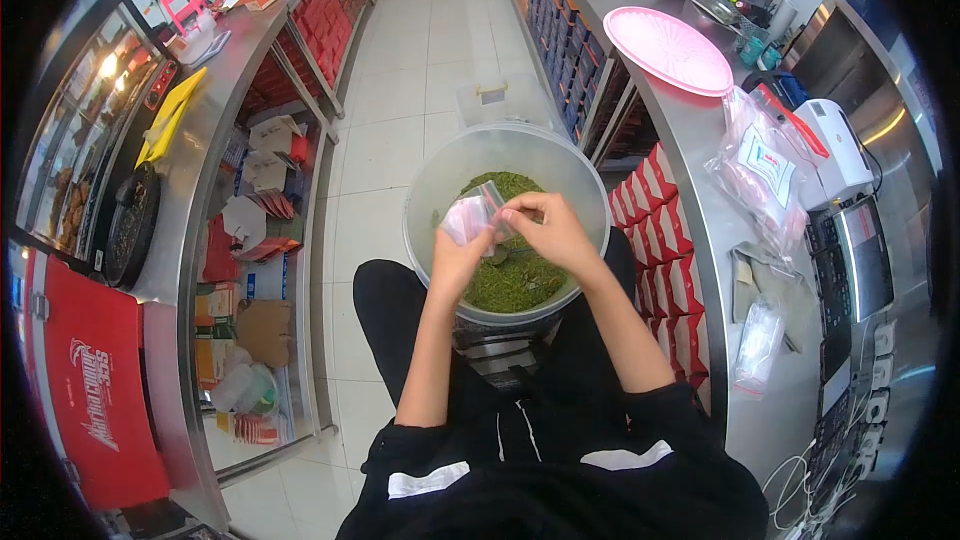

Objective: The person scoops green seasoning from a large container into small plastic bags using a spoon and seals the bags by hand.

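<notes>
My left hand (462, 252) is closed around a bunch of small clear zip bags (468, 216) with pinkish edges. Beside it, my right hand (548, 228) pinches the edge of one bag between thumb and fingers. Both hands are over a large translucent plastic tub (422, 225) between my knees. Finely chopped green material (512, 286) fills its lower part. What looks like a spoon or scoop (496, 255) shows partly below the bags; my hands hide the rest.
A lidded clear box (500, 100) sits behind the tub. Steel counters flank me. On the right counter lie a pink round lid (670, 48), a large bag of plastic packets (760, 155) and a clear packet (760, 340). Red-and-white boxes (665, 240) are stacked below.
</notes>
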Demonstrator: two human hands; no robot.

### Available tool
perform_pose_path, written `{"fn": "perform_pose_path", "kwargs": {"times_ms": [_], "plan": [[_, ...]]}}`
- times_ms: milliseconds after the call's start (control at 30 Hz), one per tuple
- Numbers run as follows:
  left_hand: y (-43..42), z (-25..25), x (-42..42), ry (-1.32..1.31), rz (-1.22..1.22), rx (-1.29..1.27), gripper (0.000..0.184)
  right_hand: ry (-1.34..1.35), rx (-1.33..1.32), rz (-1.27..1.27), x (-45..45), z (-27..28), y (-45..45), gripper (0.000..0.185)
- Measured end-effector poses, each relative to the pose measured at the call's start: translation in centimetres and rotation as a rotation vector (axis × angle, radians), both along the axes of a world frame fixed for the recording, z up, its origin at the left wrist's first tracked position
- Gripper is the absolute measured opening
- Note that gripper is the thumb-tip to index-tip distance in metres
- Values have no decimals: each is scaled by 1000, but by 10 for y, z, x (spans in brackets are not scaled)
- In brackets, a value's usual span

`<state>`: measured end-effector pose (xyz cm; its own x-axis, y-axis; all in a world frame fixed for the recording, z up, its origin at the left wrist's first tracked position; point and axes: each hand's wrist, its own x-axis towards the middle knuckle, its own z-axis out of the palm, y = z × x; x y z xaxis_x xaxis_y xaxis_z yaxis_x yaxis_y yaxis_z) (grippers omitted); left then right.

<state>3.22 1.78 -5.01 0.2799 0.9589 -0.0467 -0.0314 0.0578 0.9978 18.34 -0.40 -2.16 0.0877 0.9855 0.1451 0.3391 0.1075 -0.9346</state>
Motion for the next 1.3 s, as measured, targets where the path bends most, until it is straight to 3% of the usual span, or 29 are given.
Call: {"fn": "perform_pose_path", "kwargs": {"times_ms": [100, 200, 267, 333, 400, 567, 633, 667, 733, 767, 800, 833, 867, 933, 1000, 1067, 1100, 1167, 1267, 1300], "plan": [[6, -6, -5, 203, -96, 142, 24, 109, -67, -12, 18, 12, -5, 12], [5, -4, -6, 334, -38, 41, 19, 141, 3, -145, 31, 15, -5, 9], [2, 7, 4, 247, 7, 41, 17, 29, -48, -187, 29, 17, -10, 7], [-3, 20, 14, 164, 58, 28, 16, 139, -63, -155, 18, 6, -14, 8], [-4, 26, 20, 279, -35, 74, 20, 382, -169, 12, 13, -7, -13, 9], [-4, 20, 8, 148, -88, 48, 22, 531, -376, 63, 16, -9, -20, 11], [-4, 17, 6, 248, -114, 315, 19, 396, -173, 149, 7, -12, -22, 12], [-5, 17, 6, 247, -113, 314, 19, 395, -174, 150, 0, -15, -22, 12], [-9, 19, 7, 388, -149, 494, 19, -217, 99, 70, -15, -18, -26, 23], [-13, 15, 8, 388, -155, 493, 19, -210, -1, 94, -16, -16, -29, 31], [-17, 9, 9, 263, -96, 330, 19, -210, 0, 89, -18, -17, -31, 31], [-17, 5, 11, 138, -34, 168, 19, -4, -2, 61, -19, -19, -30, 29], [-17, -1, 13, 140, -35, 164, 19, 205, -12, 35, -22, -22, -32, 28], [-18, -2, 16, -449, 16, -151, 20, 268, 5, 47, -27, -26, -27, 26], [-17, 7, 10, -405, -1, -131, 19, 325, 32, 60, -26, -19, -25, 24], [-21, 29, 5, 162, 11, 145, 14, 30, 16, 84, -21, -1, -30, 19], [-20, 35, 2, 161, 13, 143, 14, 29, 15, 86, -17, -1, -31, 19], [-18, 42, -4, 664, -62, 276, 19, -365, 101, -100, -8, 0, -32, 14], [-16, 41, -6, 652, 42, 298, 26, -175, -9, -226, -5, 6, -24, 15], [-13, 38, -6, 651, 42, 298, 26, 54, -39, -103, -5, 5, -20, 19]]}}
